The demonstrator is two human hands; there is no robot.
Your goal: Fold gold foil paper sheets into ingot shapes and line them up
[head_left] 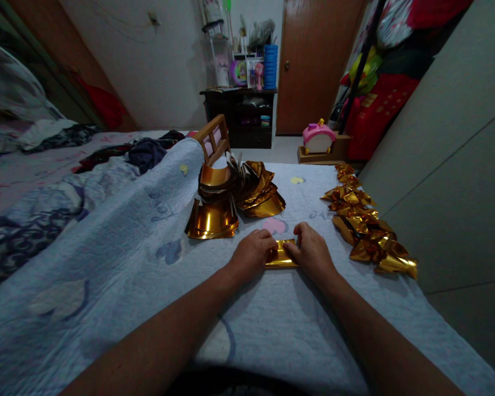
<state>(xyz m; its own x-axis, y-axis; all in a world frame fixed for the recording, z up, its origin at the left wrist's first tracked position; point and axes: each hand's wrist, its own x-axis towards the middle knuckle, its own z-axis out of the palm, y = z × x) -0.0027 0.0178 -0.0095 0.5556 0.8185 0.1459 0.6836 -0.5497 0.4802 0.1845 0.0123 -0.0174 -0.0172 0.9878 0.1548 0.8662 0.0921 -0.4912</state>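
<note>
A small rolled or folded sheet of gold foil paper (282,258) lies on the blue quilt (259,330) between my hands. My left hand (253,253) has its fingers closed on the sheet's left end. At the right end, my right hand (311,250) grips it with the thumb lying across the top. Beyond my hands, to the left, sit fanned stacks of gold foil paper (214,217). Several folded gold foil pieces (361,220) are heaped in a row along the quilt's right side.
A wooden chair back (216,140) rises behind the stacks. Past the far edge stand a dark cabinet (239,124) and a pink-and-white toy (318,137) on a box. Rumpled clothes (144,154) lie at left; a pale panel (449,181) borders the right side.
</note>
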